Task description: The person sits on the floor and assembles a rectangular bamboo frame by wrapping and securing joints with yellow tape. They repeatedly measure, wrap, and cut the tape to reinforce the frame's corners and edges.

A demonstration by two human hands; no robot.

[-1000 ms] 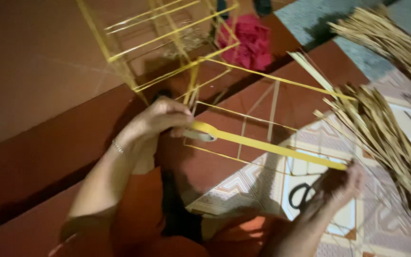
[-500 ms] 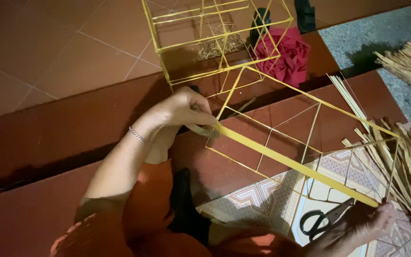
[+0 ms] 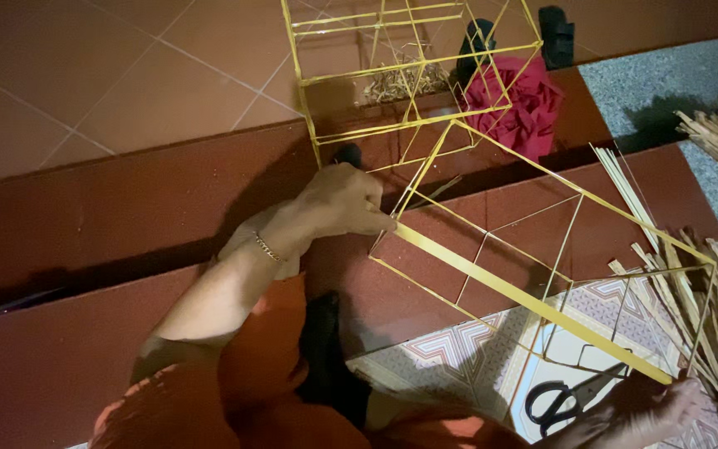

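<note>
- The right hand [image 3: 671,407] is at the bottom right edge of the view, closed around the near end of a long flat yellow strip [image 3: 525,303]; part of the hand is cut off by the edge.
- Just left of that hand, black scissors [image 3: 563,399] lie on a patterned mat [image 3: 450,349] on the floor.
- A heap of pale dry stalks [image 3: 708,316] lies along the right side, touching the mat and running up toward the grey ground.
- The strip runs on a slant from the right hand up and left to the left hand, lying along the lower edge of a yellow stick frame [image 3: 558,241].
- This frame is a box-like skeleton of thin yellow sticks, tilted, resting on the dark red step [image 3: 110,208] and reaching over the mat.
- The left hand [image 3: 342,204] is near the middle of the view, fingers curled and pinched on the far end of the strip at the frame's corner; a thin gold bracelet [image 3: 268,247] sits on its wrist.
- Orange clothing [image 3: 234,391] fills the bottom left below the arm.
- Farther off, a second yellow stick frame [image 3: 392,75] stands on the tiled floor [image 3: 126,75], touching the first frame.
- A red cloth bundle [image 3: 533,108] lies behind the frames, with dark footwear [image 3: 557,33] just beyond it.
</note>
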